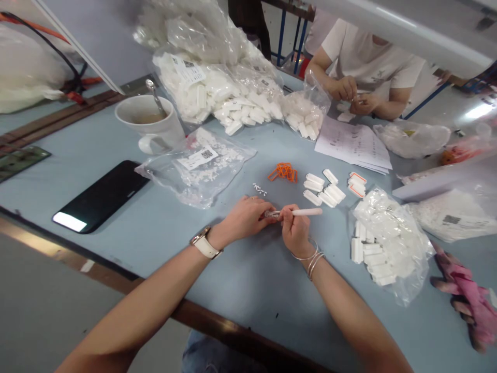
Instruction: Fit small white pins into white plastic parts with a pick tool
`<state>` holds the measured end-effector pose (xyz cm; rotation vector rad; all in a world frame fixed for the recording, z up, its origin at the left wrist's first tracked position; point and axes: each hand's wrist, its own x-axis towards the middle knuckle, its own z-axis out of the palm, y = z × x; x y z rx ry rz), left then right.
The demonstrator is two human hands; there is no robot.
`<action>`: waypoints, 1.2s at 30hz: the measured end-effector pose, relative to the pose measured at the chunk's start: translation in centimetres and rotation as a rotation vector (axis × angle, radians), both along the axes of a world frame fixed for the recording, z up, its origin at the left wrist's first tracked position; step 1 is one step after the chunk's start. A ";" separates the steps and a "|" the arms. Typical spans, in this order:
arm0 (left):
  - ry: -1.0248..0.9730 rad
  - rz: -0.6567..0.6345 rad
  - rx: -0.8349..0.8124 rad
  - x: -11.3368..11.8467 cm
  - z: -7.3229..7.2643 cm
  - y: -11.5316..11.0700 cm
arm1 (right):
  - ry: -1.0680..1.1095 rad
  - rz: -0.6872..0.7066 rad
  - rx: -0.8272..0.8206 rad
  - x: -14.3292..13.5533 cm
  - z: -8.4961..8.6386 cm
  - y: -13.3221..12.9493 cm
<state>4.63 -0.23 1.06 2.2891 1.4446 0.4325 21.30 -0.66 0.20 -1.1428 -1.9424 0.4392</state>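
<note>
Open blue worktop [238, 282] runs between the 2 forearms to its near edge; orange frames [285, 171] and white cases [329, 196] lie beyond the hands, towards the far edge. The clear bag's label [199, 157] carries 1 QR code, its print too small to read. Over the worktop's middle, the right hand [295, 228] grips a white pen-like tool [308, 212], its long axis crosswise, tip towards the left hand [250, 216], which pinches a small piece [271, 213], largely hidden.
</note>
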 end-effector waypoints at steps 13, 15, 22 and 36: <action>0.008 0.011 -0.019 0.1 0.4 -0.1 | -0.147 0.001 0.118 -0.3 0.2 0.2; 0.012 0.013 -0.016 0.1 0.3 -0.1 | -0.175 0.007 0.148 -0.4 0.4 0.3; 0.025 0.010 -0.018 0.1 0.3 0.0 | -0.190 0.044 0.110 -0.5 0.1 0.3; 0.026 0.010 -0.011 0.1 0.3 -0.1 | -0.058 0.076 0.028 -0.1 0.1 0.0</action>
